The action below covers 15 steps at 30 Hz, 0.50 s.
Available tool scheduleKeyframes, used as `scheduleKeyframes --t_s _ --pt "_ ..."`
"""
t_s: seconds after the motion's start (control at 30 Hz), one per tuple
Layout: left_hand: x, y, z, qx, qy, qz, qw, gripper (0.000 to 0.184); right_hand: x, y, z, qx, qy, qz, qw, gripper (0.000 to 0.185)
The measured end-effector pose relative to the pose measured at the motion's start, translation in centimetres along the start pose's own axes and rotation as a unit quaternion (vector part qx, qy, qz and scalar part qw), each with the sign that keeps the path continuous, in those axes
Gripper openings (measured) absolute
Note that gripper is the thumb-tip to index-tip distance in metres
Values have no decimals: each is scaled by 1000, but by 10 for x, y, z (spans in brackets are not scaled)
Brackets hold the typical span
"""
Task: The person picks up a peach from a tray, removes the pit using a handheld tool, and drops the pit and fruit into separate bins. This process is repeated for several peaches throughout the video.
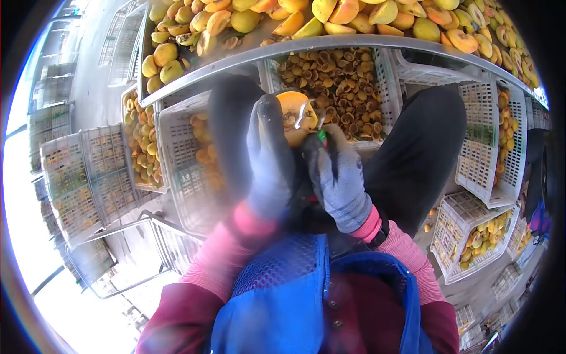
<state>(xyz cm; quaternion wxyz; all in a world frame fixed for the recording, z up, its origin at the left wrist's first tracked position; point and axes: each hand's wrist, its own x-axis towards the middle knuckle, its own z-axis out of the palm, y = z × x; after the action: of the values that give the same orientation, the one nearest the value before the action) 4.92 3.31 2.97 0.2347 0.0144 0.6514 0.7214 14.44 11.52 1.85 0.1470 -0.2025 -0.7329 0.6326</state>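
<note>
My left hand, in a grey work glove, is closed around a halved yellow peach. The peach's cut face points up, and its hollow looks brown. My right hand, gloved too, grips a small pitting knife with a green and red mark on its handle. Its shiny curved blade lies against the cut face of the peach. Both hands are close together between my knees, above the near edge of a crate of brown pits or scraps.
A metal-edged table heaped with halved peaches runs across in front. White plastic crates of fruit stand at left and right. Stacked crates and a metal frame are farther left.
</note>
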Motion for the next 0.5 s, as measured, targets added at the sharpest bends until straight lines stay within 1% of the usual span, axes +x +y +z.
scheduleKeyframes --t_s 0.1,0.13,0.17,0.2,0.23,0.3,0.33,0.37,0.4,0.43,0.5 --pt "-2 -5 10 128 6 95 987 25 17 2 -7 126 87 9 988 26" --pt "-2 -7 13 170 8 126 977 22 22 9 -3 150 96 17 984 24" --pt "-2 -8 15 211 8 156 965 22 24 10 -1 96 92 -2 991 24" --pt "2 -9 16 227 12 166 960 20 25 10 0 42 87 -20 995 25" --pt "3 -11 15 206 -2 135 969 22 26 10 -1 -13 81 -40 996 25" --pt "4 -16 8 165 -26 72 983 27 22 7 -1 -22 73 -36 996 22" --pt "3 -21 10 98 -26 119 988 27 19 3 2 -39 78 -34 996 20" --pt "10 -29 3 138 -58 149 977 30 18 1 5 -55 82 -34 994 18" --pt "9 -31 0 94 -72 131 984 31 19 7 6 -18 92 -80 992 17" --pt "9 -28 3 48 -85 112 989 33 17 11 5 44 70 -43 996 17" --pt "7 -19 10 41 -13 47 998 36 12 11 0 183 17 42 982 19"
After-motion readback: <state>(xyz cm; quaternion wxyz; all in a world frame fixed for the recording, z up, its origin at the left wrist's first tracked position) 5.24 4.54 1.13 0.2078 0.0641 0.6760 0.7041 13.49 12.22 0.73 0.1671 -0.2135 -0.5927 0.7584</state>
